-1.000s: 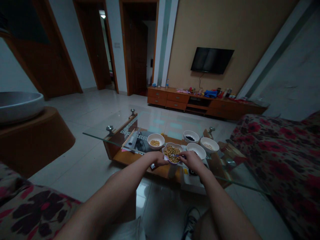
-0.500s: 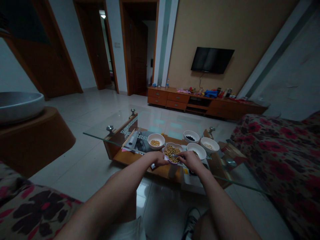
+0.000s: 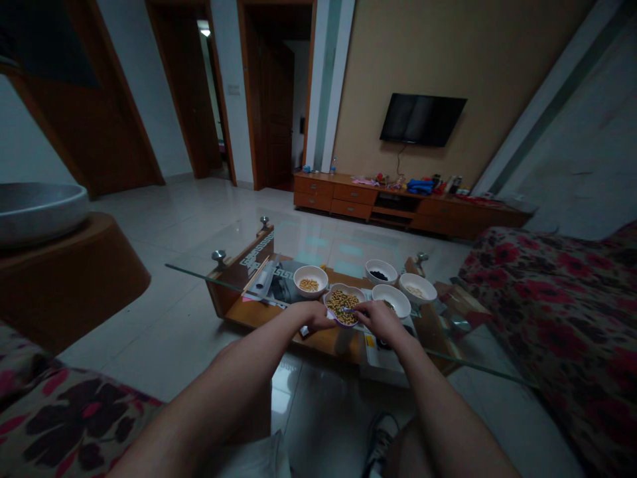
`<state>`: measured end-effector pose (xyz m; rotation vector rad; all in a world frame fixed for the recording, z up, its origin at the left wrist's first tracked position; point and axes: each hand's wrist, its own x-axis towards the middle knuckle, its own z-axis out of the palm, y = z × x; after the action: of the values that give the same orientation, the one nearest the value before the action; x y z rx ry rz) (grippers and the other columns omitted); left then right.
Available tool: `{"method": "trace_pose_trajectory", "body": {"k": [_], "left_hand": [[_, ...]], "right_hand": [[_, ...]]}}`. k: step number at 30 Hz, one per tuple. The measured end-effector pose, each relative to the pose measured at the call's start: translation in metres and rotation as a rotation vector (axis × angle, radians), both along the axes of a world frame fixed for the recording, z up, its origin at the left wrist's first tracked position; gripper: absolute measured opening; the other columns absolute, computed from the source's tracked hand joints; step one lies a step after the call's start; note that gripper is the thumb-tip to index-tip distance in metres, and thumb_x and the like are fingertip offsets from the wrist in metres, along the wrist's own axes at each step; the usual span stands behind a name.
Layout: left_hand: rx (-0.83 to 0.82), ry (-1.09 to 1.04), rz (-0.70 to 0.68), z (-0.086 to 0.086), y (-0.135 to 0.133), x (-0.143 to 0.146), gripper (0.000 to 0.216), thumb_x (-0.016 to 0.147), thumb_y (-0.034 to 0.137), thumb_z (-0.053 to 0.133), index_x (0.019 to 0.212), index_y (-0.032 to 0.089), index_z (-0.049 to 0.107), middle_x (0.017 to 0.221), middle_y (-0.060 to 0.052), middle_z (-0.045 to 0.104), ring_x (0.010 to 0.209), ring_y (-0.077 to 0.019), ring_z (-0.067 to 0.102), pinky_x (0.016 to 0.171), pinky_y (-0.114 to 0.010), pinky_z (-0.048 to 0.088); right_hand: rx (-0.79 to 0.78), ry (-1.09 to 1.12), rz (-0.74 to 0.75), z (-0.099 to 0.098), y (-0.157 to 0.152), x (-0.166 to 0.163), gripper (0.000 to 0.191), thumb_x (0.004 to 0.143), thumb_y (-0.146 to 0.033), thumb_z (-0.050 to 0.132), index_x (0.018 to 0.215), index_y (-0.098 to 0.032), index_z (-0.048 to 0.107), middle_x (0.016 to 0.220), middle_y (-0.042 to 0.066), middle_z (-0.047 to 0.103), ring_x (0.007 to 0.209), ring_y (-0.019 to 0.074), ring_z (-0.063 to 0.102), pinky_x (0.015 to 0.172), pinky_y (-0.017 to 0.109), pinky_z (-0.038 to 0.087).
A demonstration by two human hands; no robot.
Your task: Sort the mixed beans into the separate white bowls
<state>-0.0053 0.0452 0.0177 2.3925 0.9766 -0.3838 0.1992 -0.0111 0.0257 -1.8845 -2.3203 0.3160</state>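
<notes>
My left hand [image 3: 318,317] is closed on the near left edge of a purple-rimmed bowl [image 3: 349,287] on the glass table. Mixed beans [image 3: 339,301], mostly tan with some green ones, fill this bowl. In my right hand [image 3: 377,315] is a small spoon [image 3: 348,310], its bowl end down among the beans. To the left stands a white bowl [image 3: 297,275] of yellowish beans. Just right of the mixed beans, another white bowl [image 3: 398,294] holds a few green beans, partly hidden by my right hand.
Behind and to the right are a white bowl [image 3: 388,265] of black beans and a white bowl [image 3: 424,281] with pale contents. The glass tabletop [image 3: 199,255] has exposed edges. Patterned sofas [image 3: 542,318] flank it; a cabinet [image 3: 353,199] stands beyond.
The spoon and my right fingers have shifted very slightly within the bowl of mixed beans. My left hand keeps its place on the bowl's edge.
</notes>
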Motion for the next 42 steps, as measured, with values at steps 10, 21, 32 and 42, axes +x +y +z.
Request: {"method": "trace_pose_trajectory", "body": {"k": [10,21,32,42], "left_hand": [[-0.023,-0.02,0.081,-0.01,0.003,-0.002,0.047,0.082,0.055,0.042,0.106,0.021,0.064,0.089,-0.006,0.068,0.076,-0.0215,0.061,0.072,-0.031,0.047],[-0.043,-0.05,0.161,-0.008,0.001,-0.001,0.041,0.077,0.052,0.052,0.102,0.023,0.067,0.091,-0.008,0.069,0.084,-0.0252,0.06,0.079,-0.034,0.046],[-0.043,-0.051,0.128,-0.005,0.0,-0.001,0.039,0.079,0.048,0.052,0.106,0.025,0.066,0.091,-0.008,0.069,0.077,-0.0238,0.06,0.073,-0.034,0.046],[-0.027,-0.082,0.13,-0.005,0.0,-0.002,0.041,0.078,0.049,0.051,0.107,0.024,0.066,0.097,-0.009,0.068,0.082,-0.0259,0.06,0.076,-0.036,0.046]], "right_hand": [[0.051,0.036,-0.022,0.008,-0.001,0.001,0.03,0.087,-0.036,0.047,0.105,-0.026,0.07,0.097,0.006,0.071,0.088,0.0189,0.064,0.074,0.025,0.043],[0.306,-0.008,-0.439,0.027,-0.009,0.036,0.037,0.088,-0.044,0.042,0.109,-0.028,0.068,0.099,0.007,0.07,0.091,0.0217,0.063,0.073,0.029,0.045],[0.335,-0.078,-0.62,0.022,-0.009,0.045,0.036,0.087,-0.04,0.043,0.105,-0.025,0.071,0.09,0.013,0.07,0.08,0.0227,0.065,0.07,0.03,0.045],[0.244,0.053,-0.39,0.021,-0.007,0.033,0.033,0.085,-0.039,0.045,0.1,-0.025,0.071,0.098,0.007,0.07,0.088,0.0214,0.063,0.07,0.028,0.044]]}}
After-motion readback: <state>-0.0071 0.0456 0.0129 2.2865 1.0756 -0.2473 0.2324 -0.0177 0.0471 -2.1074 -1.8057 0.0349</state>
